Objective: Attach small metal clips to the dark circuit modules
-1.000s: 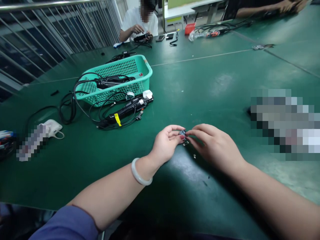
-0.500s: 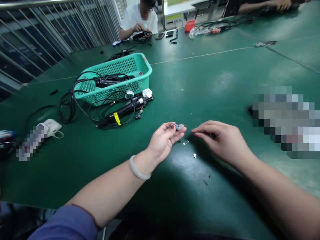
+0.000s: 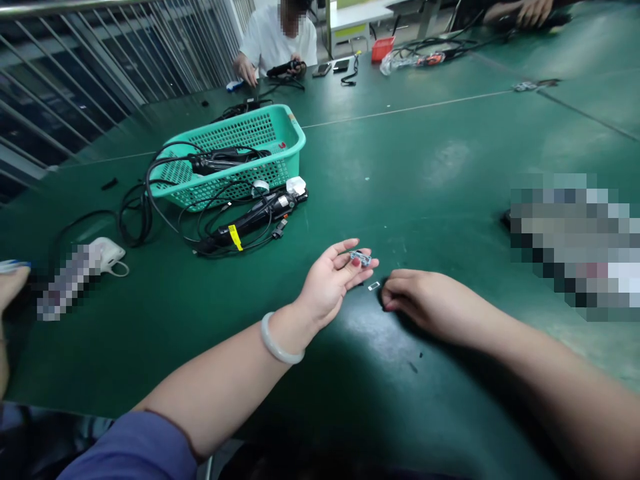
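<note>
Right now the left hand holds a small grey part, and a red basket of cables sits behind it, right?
No: the head view shows the basket is teal, not red. The left hand does hold the small grey part.

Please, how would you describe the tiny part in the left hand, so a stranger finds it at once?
On the green table, find the left hand with the pale bangle. The small metal part is held at its fingertips, unlike the pale frame lying flat on the table.
</note>
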{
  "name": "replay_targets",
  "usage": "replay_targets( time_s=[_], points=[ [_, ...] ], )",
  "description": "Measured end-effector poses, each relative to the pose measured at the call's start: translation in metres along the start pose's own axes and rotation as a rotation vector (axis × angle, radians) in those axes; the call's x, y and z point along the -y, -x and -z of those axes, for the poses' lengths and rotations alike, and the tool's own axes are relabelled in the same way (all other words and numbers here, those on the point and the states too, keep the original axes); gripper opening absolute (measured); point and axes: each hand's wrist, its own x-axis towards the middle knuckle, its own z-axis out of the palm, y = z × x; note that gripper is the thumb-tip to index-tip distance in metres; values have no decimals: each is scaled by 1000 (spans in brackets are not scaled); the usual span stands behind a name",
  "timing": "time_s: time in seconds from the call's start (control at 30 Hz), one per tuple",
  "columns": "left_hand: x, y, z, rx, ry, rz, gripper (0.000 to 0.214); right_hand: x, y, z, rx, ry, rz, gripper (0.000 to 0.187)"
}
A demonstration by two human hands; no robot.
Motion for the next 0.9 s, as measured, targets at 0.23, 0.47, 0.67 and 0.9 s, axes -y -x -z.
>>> replay_targets(
  time_s=[0.23, 0.47, 0.67, 0.9],
  points=[
    [6, 1, 1, 77, -98, -46, 26, 12, -1, 9, -475, -184, -97, 17],
    [6, 4, -3, 108, -126, -31, 29, 20, -8, 1, -525, -180, -186, 15],
    [6, 3, -2, 84, -87, -42, 26, 17, -5, 6, -617, -228, -209, 16],
    [1, -2, 1, -82, 49, -106, 16, 6, -9, -14, -309, -43, -109, 13]
  ],
)
